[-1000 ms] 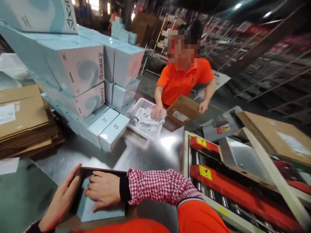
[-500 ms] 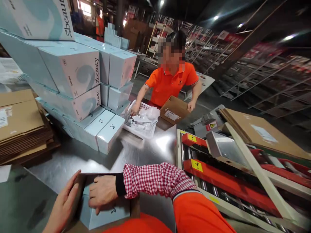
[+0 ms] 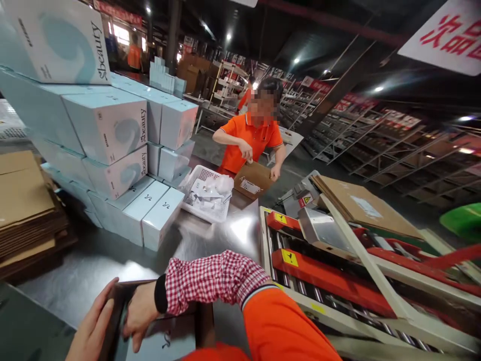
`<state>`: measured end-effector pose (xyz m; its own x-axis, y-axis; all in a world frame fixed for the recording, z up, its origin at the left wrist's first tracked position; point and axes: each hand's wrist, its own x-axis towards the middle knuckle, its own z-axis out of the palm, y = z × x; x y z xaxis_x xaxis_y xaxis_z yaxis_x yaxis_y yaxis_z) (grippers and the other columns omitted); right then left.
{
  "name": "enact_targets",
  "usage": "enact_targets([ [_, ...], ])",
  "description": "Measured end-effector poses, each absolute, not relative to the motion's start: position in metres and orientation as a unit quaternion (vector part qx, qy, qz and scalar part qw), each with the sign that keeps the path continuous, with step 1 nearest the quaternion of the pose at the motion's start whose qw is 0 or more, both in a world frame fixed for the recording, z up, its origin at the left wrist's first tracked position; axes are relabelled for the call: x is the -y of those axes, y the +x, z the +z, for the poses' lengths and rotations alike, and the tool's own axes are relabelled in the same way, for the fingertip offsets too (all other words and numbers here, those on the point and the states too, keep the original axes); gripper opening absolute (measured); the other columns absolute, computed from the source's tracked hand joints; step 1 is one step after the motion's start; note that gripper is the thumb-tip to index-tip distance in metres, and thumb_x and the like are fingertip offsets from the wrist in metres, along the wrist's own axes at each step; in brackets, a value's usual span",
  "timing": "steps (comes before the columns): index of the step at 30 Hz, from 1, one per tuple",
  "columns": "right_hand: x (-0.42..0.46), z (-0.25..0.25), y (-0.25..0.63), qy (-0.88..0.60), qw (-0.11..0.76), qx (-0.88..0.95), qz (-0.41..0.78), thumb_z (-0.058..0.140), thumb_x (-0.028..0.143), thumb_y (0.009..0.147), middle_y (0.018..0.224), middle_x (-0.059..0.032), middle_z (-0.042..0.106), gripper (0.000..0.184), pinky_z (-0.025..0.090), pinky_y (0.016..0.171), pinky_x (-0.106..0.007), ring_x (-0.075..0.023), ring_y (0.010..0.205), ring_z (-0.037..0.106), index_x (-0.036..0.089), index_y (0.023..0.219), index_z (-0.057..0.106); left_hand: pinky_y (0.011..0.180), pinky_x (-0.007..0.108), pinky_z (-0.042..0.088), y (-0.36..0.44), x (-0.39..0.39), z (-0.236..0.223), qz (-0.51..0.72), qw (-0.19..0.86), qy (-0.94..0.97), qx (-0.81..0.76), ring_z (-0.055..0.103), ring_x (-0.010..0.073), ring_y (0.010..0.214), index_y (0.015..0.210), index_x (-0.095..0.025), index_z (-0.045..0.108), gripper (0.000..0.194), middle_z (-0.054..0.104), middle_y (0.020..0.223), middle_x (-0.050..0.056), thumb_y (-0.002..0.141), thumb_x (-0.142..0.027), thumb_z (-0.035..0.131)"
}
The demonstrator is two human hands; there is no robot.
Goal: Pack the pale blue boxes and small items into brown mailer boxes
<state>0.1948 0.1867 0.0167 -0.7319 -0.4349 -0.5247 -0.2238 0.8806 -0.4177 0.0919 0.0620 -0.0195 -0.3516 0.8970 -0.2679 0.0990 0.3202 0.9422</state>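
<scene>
At the bottom left, an open cardboard carton (image 3: 205, 321) holds a light-blue box (image 3: 171, 341) with a small black squiggle logo. My left hand (image 3: 92, 323) is open, its fingers stretched out along the outside of the carton's left wall. Reaching into the carton, my right hand (image 3: 142, 311) points its bent fingers down at the left part of the contents. Its thumb stands apart from the fingers, with nothing seen between them; the fingertips are partly hidden.
Stacked light-blue boxes (image 3: 107, 125) rise at the left beside flattened cardboard (image 3: 26, 215). A white basket (image 3: 188, 208) holds small packets. Across the metal table, a person in orange (image 3: 250, 138) handles a brown carton (image 3: 250, 183). A roller conveyor (image 3: 319, 281) runs along the right.
My right hand has gone from lying flat on the light-blue box to pointing its fingers downward. The person opposite has lifted a hand from the basket to their carton. The view has shifted.
</scene>
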Motion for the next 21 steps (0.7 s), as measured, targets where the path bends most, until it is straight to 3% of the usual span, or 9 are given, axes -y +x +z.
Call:
enact_targets([
  [3, -0.186, 0.017, 0.199, -0.177, 0.326, -0.912, -0.176, 0.066, 0.051, 0.083, 0.089, 0.0036, 0.077, 0.024, 0.047, 0.052, -0.025, -0.0144, 0.076, 0.071, 0.029, 0.079, 0.074, 0.120, 0.046, 0.022, 0.103, -0.060, -0.022, 0.455, 0.452, 0.372, -0.671, 0.038, 0.0282, 0.141, 0.135, -0.022, 0.052, 0.069, 0.047, 0.150, 0.006, 0.084, -0.068, 0.048],
  [6, -0.189, 0.017, 0.200, -0.195, 0.358, -0.895, -0.182, 0.070, 0.051, 0.080, 0.091, 0.0018, 0.077, 0.025, 0.048, 0.056, -0.026, -0.0156, 0.082, 0.071, 0.027, 0.083, 0.075, 0.121, 0.045, 0.018, 0.119, -0.063, -0.017, 0.460, 0.470, 0.369, -0.657, 0.035, 0.0273, 0.143, 0.137, -0.018, 0.049, 0.075, 0.042, 0.153, 0.009, 0.083, -0.070, 0.046],
  [14, -0.189, 0.048, 0.238, -0.156, 0.344, -0.909, -0.178, 0.062, 0.041, 0.091, 0.097, -0.0036, 0.077, 0.024, 0.049, 0.065, -0.029, -0.0188, 0.088, 0.070, 0.020, 0.092, 0.074, 0.122, 0.043, 0.018, 0.137, -0.068, -0.001, 0.445, 0.459, 0.399, -0.658, 0.037, 0.0261, 0.142, 0.139, -0.012, 0.045, 0.074, 0.042, 0.152, 0.015, 0.088, -0.065, 0.040],
  [17, -0.187, 0.062, 0.257, -0.147, 0.332, -0.917, -0.165, 0.059, 0.037, 0.093, 0.090, -0.0048, 0.076, 0.025, 0.046, 0.059, -0.030, -0.0188, 0.080, 0.069, 0.019, 0.085, 0.073, 0.122, 0.041, 0.020, 0.143, -0.069, 0.001, 0.437, 0.465, 0.412, -0.651, 0.036, 0.0258, 0.142, 0.140, -0.010, 0.043, 0.074, 0.041, 0.153, 0.017, 0.089, -0.063, 0.037],
  [21, -0.188, 0.058, 0.263, -0.133, 0.346, -0.910, -0.187, 0.067, 0.047, 0.085, 0.073, -0.0027, 0.073, 0.029, 0.043, 0.054, -0.029, -0.0185, 0.070, 0.067, 0.020, 0.076, 0.074, 0.121, 0.039, 0.021, 0.159, -0.070, 0.005, 0.433, 0.490, 0.408, -0.637, 0.031, 0.0243, 0.145, 0.145, -0.013, 0.038, 0.072, 0.037, 0.155, 0.014, 0.091, -0.060, 0.037],
])
